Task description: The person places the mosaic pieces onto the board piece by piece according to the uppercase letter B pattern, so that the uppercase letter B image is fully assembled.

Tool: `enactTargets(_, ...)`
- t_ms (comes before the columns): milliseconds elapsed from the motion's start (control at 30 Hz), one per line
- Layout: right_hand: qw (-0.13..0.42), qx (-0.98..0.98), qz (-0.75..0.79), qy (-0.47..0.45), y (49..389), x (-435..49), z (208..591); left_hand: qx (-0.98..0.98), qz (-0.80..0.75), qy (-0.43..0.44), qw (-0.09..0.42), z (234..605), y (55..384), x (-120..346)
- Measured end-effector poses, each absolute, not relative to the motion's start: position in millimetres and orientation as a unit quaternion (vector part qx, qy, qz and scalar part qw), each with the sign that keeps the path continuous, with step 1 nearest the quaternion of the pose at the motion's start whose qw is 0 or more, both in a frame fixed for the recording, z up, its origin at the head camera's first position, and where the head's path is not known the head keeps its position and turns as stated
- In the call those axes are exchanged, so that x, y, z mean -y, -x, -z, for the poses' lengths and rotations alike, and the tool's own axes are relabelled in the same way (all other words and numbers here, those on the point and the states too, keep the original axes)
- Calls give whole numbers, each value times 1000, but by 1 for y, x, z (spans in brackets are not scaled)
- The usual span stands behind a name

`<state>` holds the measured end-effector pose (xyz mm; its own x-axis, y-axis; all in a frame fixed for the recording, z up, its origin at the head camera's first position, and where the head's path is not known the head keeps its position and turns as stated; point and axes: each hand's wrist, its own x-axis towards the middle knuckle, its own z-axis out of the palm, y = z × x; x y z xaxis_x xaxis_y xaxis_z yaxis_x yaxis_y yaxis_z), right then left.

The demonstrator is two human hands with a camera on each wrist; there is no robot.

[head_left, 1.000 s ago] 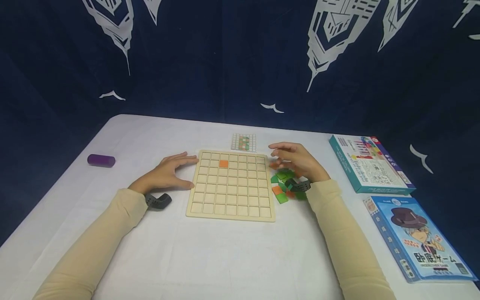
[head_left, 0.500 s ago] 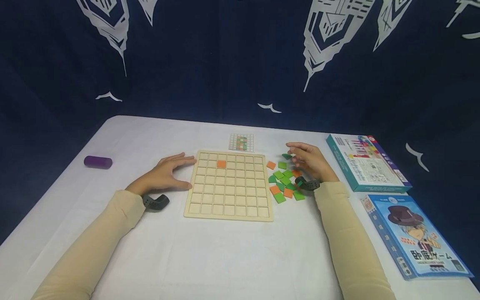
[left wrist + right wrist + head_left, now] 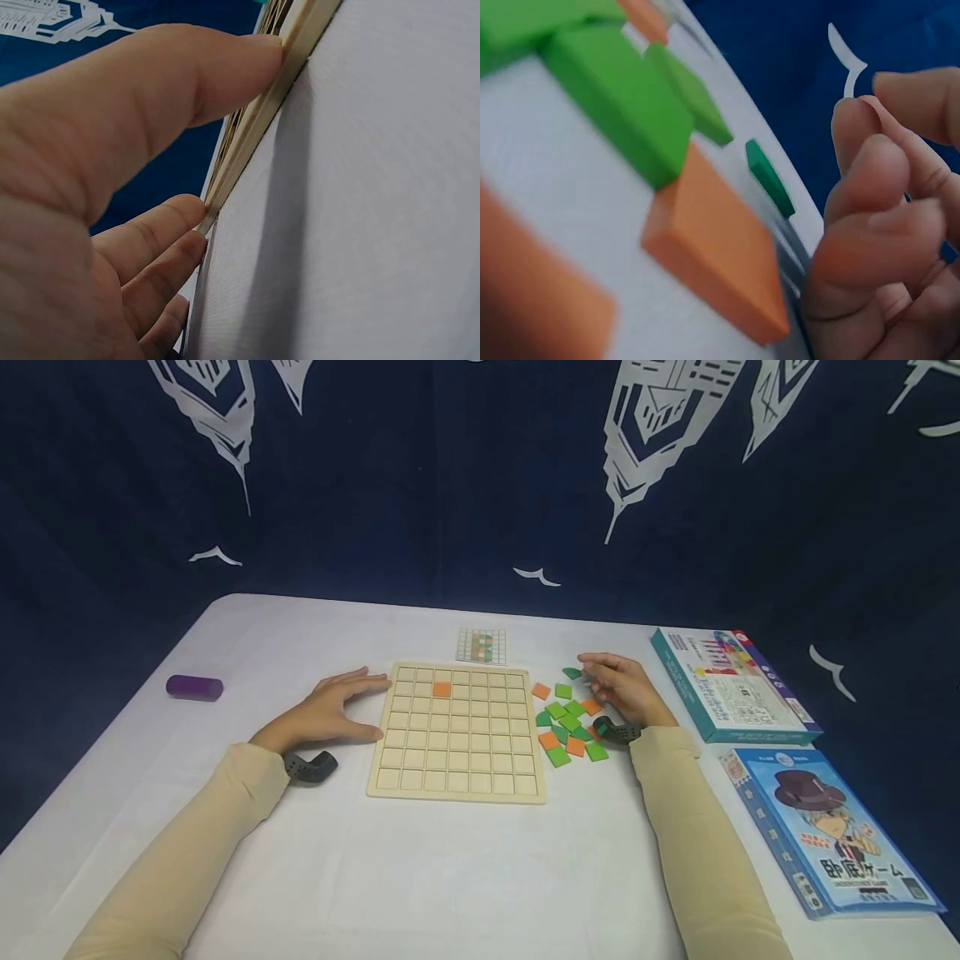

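Note:
A wooden grid board (image 3: pixel 456 783) lies in the middle of the table, with one orange square (image 3: pixel 442 689) in an upper cell. My left hand (image 3: pixel 326 710) rests at its left edge, fingers spread. In the left wrist view the thumb (image 3: pixel 232 67) touches the board's side (image 3: pixel 259 112). My right hand (image 3: pixel 621 685) hovers at the far right of the loose pieces, fingers loosely bent and nothing visible between them. A dark green leaf-shaped piece (image 3: pixel 572 673) lies by its fingertips. An orange piece (image 3: pixel 720 240) and a green piece (image 3: pixel 622 97) are close under this hand.
Several green squares (image 3: pixel 558 757) and orange squares (image 3: pixel 575 747) lie scattered right of the board. A small pattern card (image 3: pixel 482 646) is behind it. Two game boxes (image 3: pixel 735 685) stand along the right side. A purple cylinder (image 3: pixel 195 687) lies at the left.
My right hand has moved right, off the loose pieces, uncovering more of them, then dipped slightly. My left hand keeps its place at the board. The head view has shifted a little.

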<state>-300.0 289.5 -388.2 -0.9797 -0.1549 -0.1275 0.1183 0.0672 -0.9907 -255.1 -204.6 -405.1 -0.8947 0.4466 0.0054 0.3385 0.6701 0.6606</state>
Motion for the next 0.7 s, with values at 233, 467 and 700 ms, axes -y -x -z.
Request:
enactTargets(233,104,-818,566,17,300,-287,389,-912,-344,-210,82,404,254,204)
enactTargets(467,107,-869,483,24,299,-280,387,-913,-342,-208,82,405,254,204)
enactTargets(700,83,-885,458,13,300,-276,391,-913,-338,-212,80,407,256,205)
